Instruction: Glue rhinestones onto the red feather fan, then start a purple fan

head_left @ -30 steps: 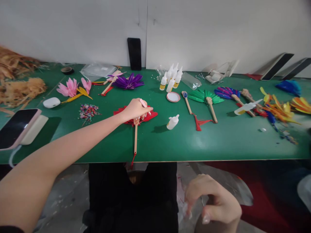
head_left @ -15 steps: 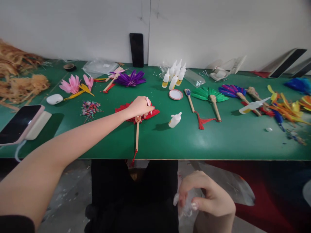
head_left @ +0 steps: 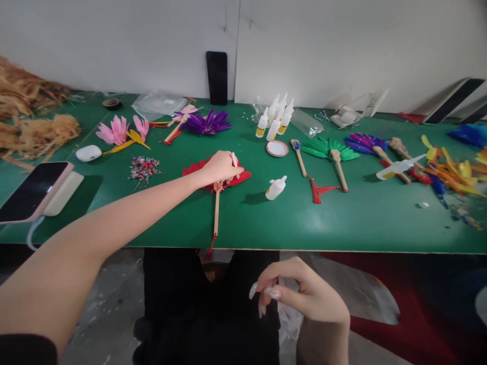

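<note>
A small red feather fan (head_left: 190, 169) lies on the green table, its wooden handle (head_left: 217, 213) pointing toward me and a red tassel (head_left: 210, 248) hanging over the front edge. My left hand (head_left: 222, 167) is on top of the fan, fingers bent and closed down on the feathers near the head of the handle. The fingertips are partly hidden. Below the table edge, over my lap, my right hand (head_left: 300, 294) hangs with loosely curled fingers and nothing visible in them. To the right of the fan stands a white glue bottle (head_left: 275, 188).
Several glue bottles (head_left: 274, 121) stand behind a round lid (head_left: 277, 148). Other fans in green (head_left: 331, 148) and purple (head_left: 207, 123) lie around. Small coloured chips (head_left: 143, 169), pink feathers (head_left: 114, 131) and a phone (head_left: 36, 191) are on the left.
My right hand has moved left and slightly up, away from the clear plastic bag behind it. My left hand stays on the red fan. The view has shifted slightly.
</note>
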A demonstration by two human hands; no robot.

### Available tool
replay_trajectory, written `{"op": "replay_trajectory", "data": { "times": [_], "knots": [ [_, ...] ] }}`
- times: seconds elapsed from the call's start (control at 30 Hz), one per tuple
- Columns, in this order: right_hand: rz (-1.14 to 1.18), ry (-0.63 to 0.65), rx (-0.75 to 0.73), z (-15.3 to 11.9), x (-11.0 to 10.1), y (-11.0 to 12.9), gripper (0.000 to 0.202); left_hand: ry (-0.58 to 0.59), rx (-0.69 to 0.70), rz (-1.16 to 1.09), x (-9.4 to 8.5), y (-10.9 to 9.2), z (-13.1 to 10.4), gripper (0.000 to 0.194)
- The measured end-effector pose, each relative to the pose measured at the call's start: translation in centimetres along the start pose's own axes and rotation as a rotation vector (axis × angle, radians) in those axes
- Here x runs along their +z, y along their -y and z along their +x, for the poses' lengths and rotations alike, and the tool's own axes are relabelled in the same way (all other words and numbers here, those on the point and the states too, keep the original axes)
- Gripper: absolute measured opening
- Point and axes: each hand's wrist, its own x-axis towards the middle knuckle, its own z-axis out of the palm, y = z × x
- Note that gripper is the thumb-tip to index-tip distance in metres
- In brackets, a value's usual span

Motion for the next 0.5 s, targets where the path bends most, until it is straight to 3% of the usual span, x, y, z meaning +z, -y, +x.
{"op": "replay_trajectory", "data": {
  "times": [0.5],
  "knots": [
    [-0.007, 0.002, 0.065, 0.41, 0.66, 0.26, 0.020, 0.008, -0.027, 0.078, -0.58, -0.33, -0.17, 0.039]
  ]
}}
